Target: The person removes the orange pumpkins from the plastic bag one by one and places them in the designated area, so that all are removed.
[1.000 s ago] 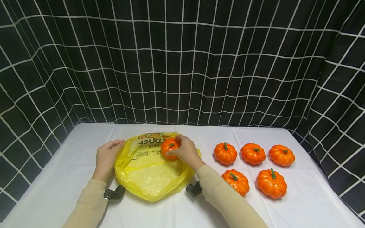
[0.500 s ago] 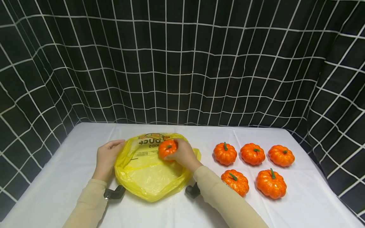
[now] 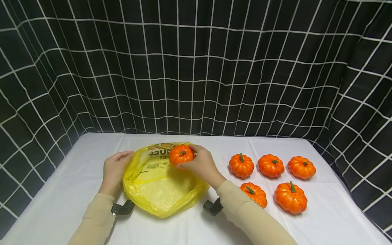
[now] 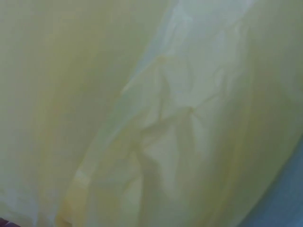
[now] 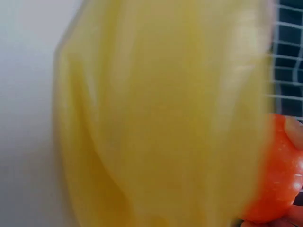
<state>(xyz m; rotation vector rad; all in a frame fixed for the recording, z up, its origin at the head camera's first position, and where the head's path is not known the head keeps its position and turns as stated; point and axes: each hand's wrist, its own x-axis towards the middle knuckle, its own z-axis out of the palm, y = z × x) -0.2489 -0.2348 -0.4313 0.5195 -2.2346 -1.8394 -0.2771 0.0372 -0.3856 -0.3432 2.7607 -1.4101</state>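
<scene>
A yellow plastic bag [image 3: 162,195] with printed lettering lies on the table, its mouth spread upward. My left hand [image 3: 114,172] is at the bag's left rim and seems to grip it; its fingertips are partly hidden by the plastic. Over the bag's far right part, my right hand [image 3: 202,165] holds an orange pumpkin [image 3: 180,156] with a short green stem, thumb in front and fingers behind. In the right wrist view the pumpkin [image 5: 277,179] shows beside the blurred yellow plastic [image 5: 161,113]. Only bag plastic [image 4: 189,142] fills most of the left wrist view.
Several more pumpkins stand in two rows on the right: a back row with a middle pumpkin [image 3: 271,166], and a front row whose left pumpkin [image 3: 253,194] is partly covered by the right sleeve [image 3: 254,217]. A black gridded curtain [image 3: 196,68] surrounds the white table [image 3: 70,190].
The right hand first dipped a little left into the bag with the pumpkin, then rose with it still held. The bag's right rim dropped slightly. The left hand stayed in place.
</scene>
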